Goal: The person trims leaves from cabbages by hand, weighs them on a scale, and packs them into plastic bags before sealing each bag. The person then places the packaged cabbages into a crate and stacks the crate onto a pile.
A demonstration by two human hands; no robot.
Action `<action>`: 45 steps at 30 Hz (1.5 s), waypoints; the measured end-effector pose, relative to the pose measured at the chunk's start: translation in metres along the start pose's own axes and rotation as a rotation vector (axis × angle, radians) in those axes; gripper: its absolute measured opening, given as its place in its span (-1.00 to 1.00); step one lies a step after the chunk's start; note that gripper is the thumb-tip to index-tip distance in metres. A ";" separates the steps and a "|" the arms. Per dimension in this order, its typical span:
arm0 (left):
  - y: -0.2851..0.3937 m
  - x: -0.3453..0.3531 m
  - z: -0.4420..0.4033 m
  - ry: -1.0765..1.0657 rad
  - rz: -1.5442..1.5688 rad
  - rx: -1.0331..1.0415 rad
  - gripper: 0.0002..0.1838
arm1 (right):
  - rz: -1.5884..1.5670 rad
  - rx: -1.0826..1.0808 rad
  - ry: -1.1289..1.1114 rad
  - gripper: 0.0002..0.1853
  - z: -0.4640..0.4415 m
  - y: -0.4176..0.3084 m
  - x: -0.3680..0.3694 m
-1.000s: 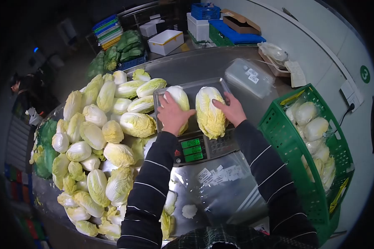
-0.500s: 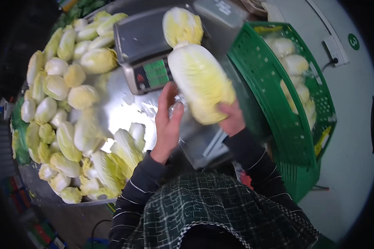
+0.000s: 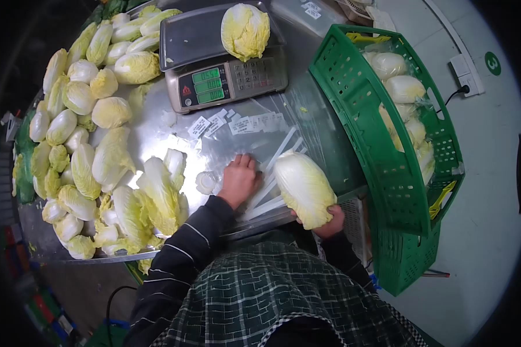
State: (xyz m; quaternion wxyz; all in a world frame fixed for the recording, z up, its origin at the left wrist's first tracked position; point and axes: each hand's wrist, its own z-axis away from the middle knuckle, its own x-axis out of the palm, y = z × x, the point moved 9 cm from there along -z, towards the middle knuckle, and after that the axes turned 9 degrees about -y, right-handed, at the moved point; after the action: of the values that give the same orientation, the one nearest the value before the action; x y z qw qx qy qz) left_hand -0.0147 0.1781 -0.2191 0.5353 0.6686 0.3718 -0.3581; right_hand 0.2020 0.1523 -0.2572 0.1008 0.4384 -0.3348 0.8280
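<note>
Print on labels too small to read, right hand partly hidden by napa cabbage, left hand's fingertips tucked from view, upper clear bags cut off by top edge

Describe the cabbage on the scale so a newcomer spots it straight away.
On the steel table stands a scale with green-lit displays. The cabbage sits toward the right end of its tray. It is alone there, unlike those in the pile, green crate or right hand.

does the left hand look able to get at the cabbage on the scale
Probably yes: the left hand is on the clear plastic, with only flat labels and the scale's keypad between it and the uncovered cabbage.
</note>
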 end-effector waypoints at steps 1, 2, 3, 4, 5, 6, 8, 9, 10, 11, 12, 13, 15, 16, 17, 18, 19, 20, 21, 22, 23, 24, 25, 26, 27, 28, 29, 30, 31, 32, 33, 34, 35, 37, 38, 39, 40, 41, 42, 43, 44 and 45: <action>0.000 0.009 -0.001 -0.068 -0.066 -0.020 -0.73 | -0.093 0.011 -0.064 -0.22 -0.010 0.003 0.012; -0.002 0.019 -0.002 -0.133 -0.133 -0.043 -0.73 | -0.183 0.024 -0.130 -0.29 -0.016 0.004 0.021; -0.003 0.021 -0.005 -0.067 -0.180 -0.014 -0.84 | -0.197 0.062 -0.040 -0.42 -0.024 0.011 -0.002; -0.007 0.020 -0.010 -0.051 -0.201 -0.008 -0.84 | -0.194 0.053 -0.065 -0.42 -0.030 0.005 0.009; -0.012 0.023 -0.013 -0.080 -0.217 -0.025 -0.86 | 0.055 0.045 0.043 -0.47 -0.031 -0.003 0.009; -0.016 0.027 -0.012 -0.113 -0.229 -0.046 -0.88 | 0.302 0.035 0.157 -0.52 -0.030 -0.011 0.008; -0.013 0.005 -0.013 -0.025 -0.179 -0.086 -0.93 | 0.411 -0.043 0.109 -0.52 -0.037 -0.019 0.014; -0.023 -0.010 -0.009 0.043 -0.091 -0.208 -0.95 | 0.315 -0.028 0.124 -0.52 -0.035 -0.017 0.010; -0.033 -0.025 -0.004 0.115 -0.001 -0.329 -0.96 | 0.219 -0.012 0.136 -0.53 -0.035 -0.014 0.009; -0.026 -0.036 -0.002 0.107 0.007 -0.269 -0.90 | 0.226 -0.011 0.118 -0.53 -0.035 -0.013 0.013; -0.024 -0.046 0.001 0.115 0.000 -0.276 -0.90 | 0.190 -0.040 0.103 -0.53 -0.032 -0.012 0.018; -0.011 -0.058 0.003 0.135 -0.043 -0.174 -0.84 | 0.150 -0.068 0.092 -0.53 -0.029 -0.010 0.023; 0.001 -0.072 0.003 0.158 -0.095 -0.075 -0.78 | 0.290 -0.074 0.103 -0.53 -0.033 -0.009 0.033; 0.002 -0.080 -0.002 0.172 -0.151 -0.041 -0.73 | 0.431 -0.090 0.116 -0.53 -0.038 -0.012 0.040; 0.006 -0.087 -0.004 0.182 -0.205 -0.008 -0.68 | 0.431 -0.090 0.106 -0.53 -0.040 -0.008 0.047; 0.010 -0.091 -0.003 0.188 -0.210 -0.011 -0.68 | 0.449 -0.117 0.075 -0.54 -0.041 -0.007 0.057; 0.024 -0.099 -0.005 0.229 -0.120 0.069 -0.63 | 0.468 -0.146 0.043 -0.54 -0.043 -0.008 0.066; 0.035 -0.103 -0.005 0.265 -0.028 0.149 -0.58 | 0.470 -0.146 0.037 -0.54 -0.048 -0.005 0.070; 0.049 -0.092 -0.001 0.167 0.015 0.255 -0.54 | 0.451 -0.120 0.040 -0.54 -0.055 0.000 0.070; 0.066 -0.077 0.003 0.012 0.067 0.329 -0.49 | 0.431 -0.094 0.044 -0.54 -0.061 0.007 0.066; 0.085 -0.078 0.014 0.007 0.023 0.440 -0.49 | 0.349 -0.078 0.120 -0.58 -0.067 0.016 0.050; 0.101 -0.079 0.026 0.007 -0.025 0.553 -0.48 | 0.352 -0.084 0.114 -0.58 -0.065 0.021 0.040; 0.097 -0.083 0.036 0.011 -0.033 0.560 -0.48 | 0.270 -0.069 0.083 -0.58 -0.061 0.025 0.046; 0.083 -0.095 0.049 0.099 -0.140 0.499 -0.53 | 0.189 -0.055 0.055 -0.59 -0.055 0.027 0.055; 0.071 -0.102 0.056 0.184 -0.242 0.435 -0.57 | 0.114 -0.024 -0.008 -0.54 -0.046 0.029 0.068; 0.070 -0.098 0.051 0.182 -0.241 0.445 -0.57 | 0.110 -0.033 -0.006 -0.54 -0.044 0.029 0.069; 0.047 -0.116 0.050 0.487 -0.266 0.147 -0.63 | 0.081 -0.028 -0.062 -0.51 -0.040 0.033 0.073; 0.024 -0.128 0.065 0.784 -0.281 -0.166 -0.68 | 0.058 -0.020 -0.119 -0.48 -0.036 0.035 0.078; -0.030 -0.092 0.061 0.547 0.128 -0.458 -0.73 | 0.069 -0.036 -0.118 -0.46 -0.039 0.035 0.080; -0.061 -0.050 0.064 0.277 0.533 -0.726 -0.77 | 0.073 -0.042 -0.117 -0.46 -0.041 0.034 0.087; -0.048 -0.043 0.060 0.247 0.527 -0.578 -0.80 | 0.080 -0.040 -0.111 -0.46 -0.044 0.033 0.094; -0.028 -0.022 0.062 0.054 0.310 -0.472 -0.81 | 0.087 -0.040 -0.108 -0.47 -0.048 0.030 0.100; 0.002 -0.024 0.069 -0.008 0.507 -0.331 -0.82 | -0.006 -0.093 -0.074 -0.58 -0.056 0.027 0.096; 0.046 -0.032 0.095 -0.223 0.557 -0.118 -0.83 | 0.119 -0.104 0.024 -0.58 -0.060 0.027 0.088; 0.045 -0.049 0.102 -0.227 0.556 -0.116 -0.83 | 0.245 -0.113 0.116 -0.57 -0.060 0.027 0.083; 0.036 -0.060 0.109 -0.293 0.473 -0.160 -0.79 | 0.219 -0.133 0.131 -0.54 -0.056 0.033 0.085; 0.031 -0.072 0.113 -0.356 0.388 -0.205 -0.75 | 0.218 -0.134 0.126 -0.54 -0.053 0.040 0.085; 0.036 -0.114 0.107 -0.090 0.273 -0.166 -0.70 | 0.417 -0.271 0.117 -0.52 -0.048 0.035 0.092; 0.047 -0.154 0.108 0.173 0.161 -0.132 -0.65 | 0.619 -0.398 0.109 -0.50 -0.040 0.032 0.100; 0.065 -0.181 0.095 0.325 0.029 -0.094 -0.65 | 0.680 -0.392 0.097 -0.48 -0.037 0.034 0.103; 0.081 -0.200 0.082 0.478 -0.107 -0.050 -0.64 | 0.683 -0.386 0.090 -0.48 -0.035 0.039 0.104; 0.072 -0.186 0.074 0.484 -0.109 -0.059 -0.64 | 0.688 -0.379 0.054 -0.47 -0.033 0.044 0.107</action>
State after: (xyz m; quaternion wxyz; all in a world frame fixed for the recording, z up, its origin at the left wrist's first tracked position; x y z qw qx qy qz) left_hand -0.0441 0.0730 -0.0365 0.4298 0.6979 0.5349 -0.2051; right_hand 0.0961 0.1262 -0.2056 -0.0947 0.2524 -0.6064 0.7481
